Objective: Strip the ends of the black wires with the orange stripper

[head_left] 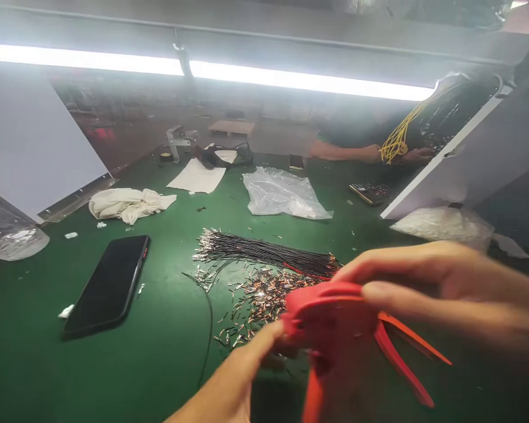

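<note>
A red hand crimping tool [335, 323] with long red handles is held low over the green table [167, 329]. My right hand [441, 288] grips its head from the right, fingers pressed together on it. My left hand [242, 376] reaches up from below, its fingertips pinched at the tool's left side; what they hold is too small to see. Just behind the tool lie a bundle of thin black wires [264, 252] and a scattered heap of small metal terminals [260, 294]. One loose black wire [209, 329] trails toward me.
A black phone [108, 285] lies face up at the left. A white cloth [127, 202], a paper sheet [196, 176] and a clear plastic bag [282, 194] sit farther back. Another person's hands [392, 154] handle yellow wires at the far right. Grey boards stand at both sides.
</note>
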### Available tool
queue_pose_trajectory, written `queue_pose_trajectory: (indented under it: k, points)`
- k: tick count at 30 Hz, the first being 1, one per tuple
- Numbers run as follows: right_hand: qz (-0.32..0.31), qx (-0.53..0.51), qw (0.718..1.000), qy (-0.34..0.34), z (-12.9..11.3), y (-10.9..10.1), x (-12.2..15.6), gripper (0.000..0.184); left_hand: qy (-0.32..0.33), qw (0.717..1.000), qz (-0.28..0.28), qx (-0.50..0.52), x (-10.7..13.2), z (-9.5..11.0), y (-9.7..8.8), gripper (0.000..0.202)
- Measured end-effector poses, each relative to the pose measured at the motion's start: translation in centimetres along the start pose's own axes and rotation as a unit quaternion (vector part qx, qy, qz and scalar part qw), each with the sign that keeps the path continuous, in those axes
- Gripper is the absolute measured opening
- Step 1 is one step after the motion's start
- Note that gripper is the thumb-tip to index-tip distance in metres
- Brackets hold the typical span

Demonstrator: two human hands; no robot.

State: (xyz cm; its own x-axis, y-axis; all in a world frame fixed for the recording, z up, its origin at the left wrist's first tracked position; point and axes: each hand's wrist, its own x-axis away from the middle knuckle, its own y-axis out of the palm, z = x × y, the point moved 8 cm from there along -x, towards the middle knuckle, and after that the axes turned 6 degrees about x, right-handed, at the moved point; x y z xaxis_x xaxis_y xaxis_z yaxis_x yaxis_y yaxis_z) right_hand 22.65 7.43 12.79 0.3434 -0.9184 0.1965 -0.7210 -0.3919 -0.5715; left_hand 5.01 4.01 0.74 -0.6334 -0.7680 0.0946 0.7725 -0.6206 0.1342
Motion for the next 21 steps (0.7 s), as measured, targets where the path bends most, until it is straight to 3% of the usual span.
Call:
queue_pose_trajectory:
  k: [1,2,4,6,8,9,11,12,13,17,21]
  points:
    - [-0.063,-0.014,0.998,0.002,-0.8,2.3,-1.2,0.025,-0.052,0.996,-0.026,0.061,0.0,-1.1,0.8,0.063]
    - [-0.087,-0.024,0.996,0.015,-1.1,3.6,-2.3,0.027,-0.102,0.987,-0.039,0.114,0.0,-2.3,1.3,0.059]
    - [-0.096,-0.056,0.994,0.003,-1.4,4.9,-4.1,0.026,-0.149,0.969,-0.029,0.193,-0.2,-3.5,1.4,0.057]
    - [-0.035,-0.049,0.998,-0.016,-0.3,4.3,-5.1,0.035,-0.135,0.969,0.002,0.206,-0.6,-3.4,0.7,0.051]
    - [0.031,0.082,0.996,-0.014,2.0,3.4,-4.8,0.038,-0.140,0.962,0.048,0.228,-0.7,-3.0,-0.2,0.046]
    - [0.043,0.191,0.980,0.017,3.8,3.2,-4.2,0.031,-0.137,0.959,0.075,0.235,-0.7,-2.7,-0.6,0.045]
    - [0.011,0.411,0.905,0.108,8.1,3.6,-2.4,0.026,-0.125,0.956,0.115,0.239,-0.6,-1.8,-1.2,0.045]
    - [-0.011,0.463,0.877,0.129,10.0,4.1,-1.3,0.023,-0.117,0.956,0.124,0.238,-0.6,-1.4,-1.4,0.045]
    - [-0.020,0.476,0.869,0.132,11.4,4.7,-0.3,0.028,-0.110,0.958,0.122,0.236,-0.7,-1.1,-1.3,0.044]
    - [0.001,0.501,0.851,0.158,15.5,6.2,2.9,0.020,-0.081,0.966,0.033,0.242,-1.3,-0.8,-0.4,0.032]
    - [0.162,0.516,0.829,0.143,17.3,5.4,5.6,0.020,-0.065,0.972,-0.045,0.219,-1.7,-0.9,0.3,0.026]
